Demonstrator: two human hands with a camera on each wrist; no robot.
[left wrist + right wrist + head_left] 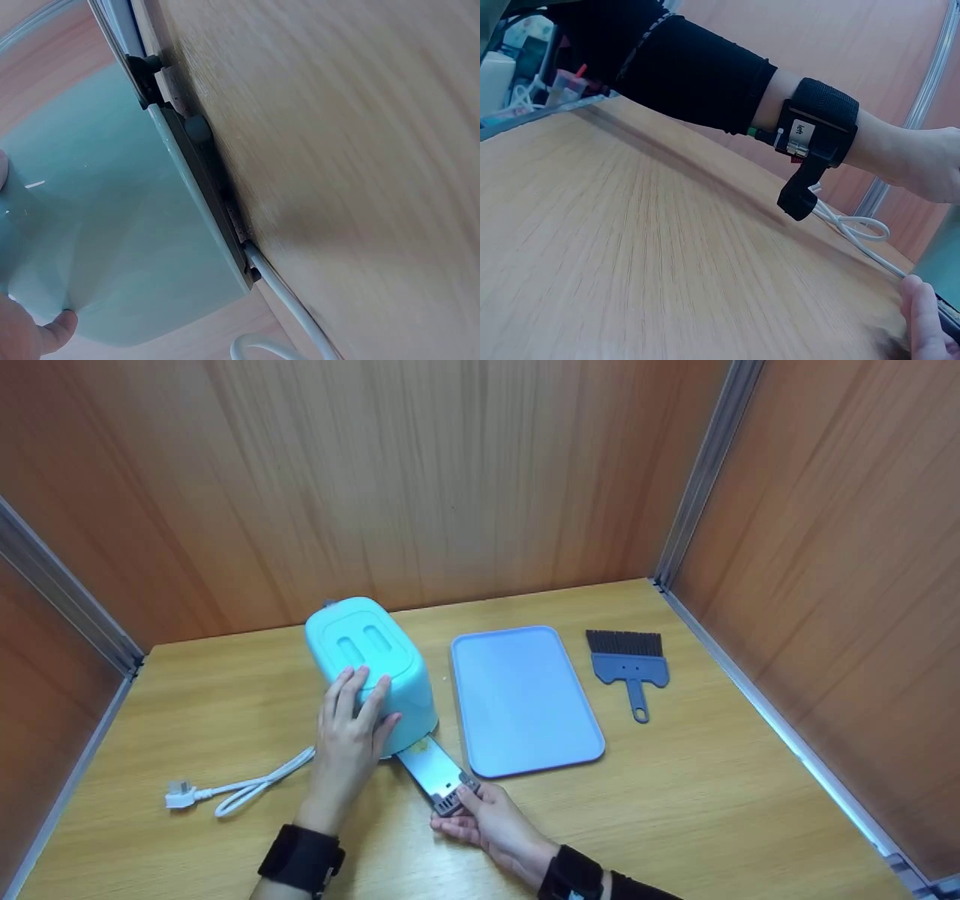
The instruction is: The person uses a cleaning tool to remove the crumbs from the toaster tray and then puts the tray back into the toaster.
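A turquoise toaster (409, 679) with two long marks on its top stands on the left part of the table. My left hand (349, 735) rests on its near end, fingers spread over the top and thumb lower on the side. In the left wrist view the toaster's glossy side (135, 217) and dark base show close to the tabletop. A shiny metal crumb tray (431, 765) sticks out from under the near end, with yellowish crumbs near the toaster. My right hand (499, 829) pinches its grey slotted end, thumb on top and fingers beneath.
A blue-violet flat tray (525, 705) lies right of the toaster. Further right is a blue brush (631, 669) with dark bristles. A white power cord with its plug (180, 795) lies at left. Wooden panels (450, 487) enclose the table at the back and sides.
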